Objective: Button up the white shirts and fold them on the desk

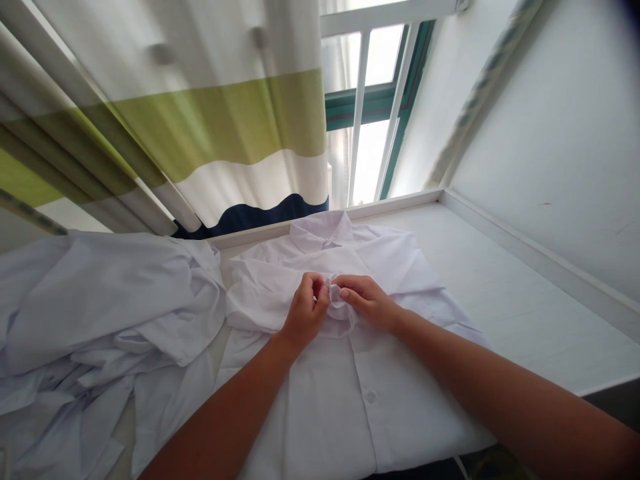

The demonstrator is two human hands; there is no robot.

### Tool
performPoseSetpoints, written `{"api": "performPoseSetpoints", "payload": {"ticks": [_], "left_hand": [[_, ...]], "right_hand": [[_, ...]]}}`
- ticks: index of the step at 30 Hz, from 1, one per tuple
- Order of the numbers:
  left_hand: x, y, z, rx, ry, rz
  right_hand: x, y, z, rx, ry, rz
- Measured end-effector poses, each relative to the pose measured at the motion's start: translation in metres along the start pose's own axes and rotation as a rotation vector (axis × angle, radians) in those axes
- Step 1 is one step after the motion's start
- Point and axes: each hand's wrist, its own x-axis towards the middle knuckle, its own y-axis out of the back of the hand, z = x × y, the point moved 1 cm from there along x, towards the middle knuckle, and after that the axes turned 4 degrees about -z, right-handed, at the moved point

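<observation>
A white button-up shirt (320, 400) lies front up on the white surface, its collar (320, 232) toward the window. One sleeve is folded across the chest, and its cuff (343, 325) sits near the middle of the shirt. My left hand (306, 310) is closed, thumb and fingers pinching the cuff's edge. From the other side my right hand (370, 301) also grips the cuff, thumb and forefinger close to the left fingertips. What lies between the fingertips is too small to make out. Lower on the shirt front a button (370, 397) shows.
To the left is a rumpled pile of white garments (110, 300). A striped curtain (225, 120) hangs behind, beside a window with white bars (357, 120). A raised white edge (540, 260) and a wall (560, 133) bound the white surface (500, 287) on the right.
</observation>
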Motion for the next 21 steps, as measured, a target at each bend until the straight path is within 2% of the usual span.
{"api": "performPoseSetpoints", "payload": {"ticks": [4,7,13,18,21], "left_hand": [[0.0008,0.0011,0.0027,0.2,-0.095,0.033],[0.0007,0.0019,0.0045,0.267,-0.113,0.056],[0.001,0.0047,0.0072,0.317,-0.106,0.067],[-0.0014,0.0027,0.0071,0.215,-0.02,0.033],[-0.0022,0.0025,0.0052,0.225,-0.042,0.001]], "right_hand": [[0.0011,-0.0024,0.0028,-0.077,-0.036,-0.014],[0.0017,-0.0047,0.0023,-0.067,-0.06,-0.04],[-0.0004,-0.0061,-0.0016,-0.066,-0.069,-0.012],[-0.0015,-0.005,-0.0004,-0.056,-0.086,0.044],[-0.0005,-0.0048,-0.0001,-0.052,-0.076,0.027]]}}
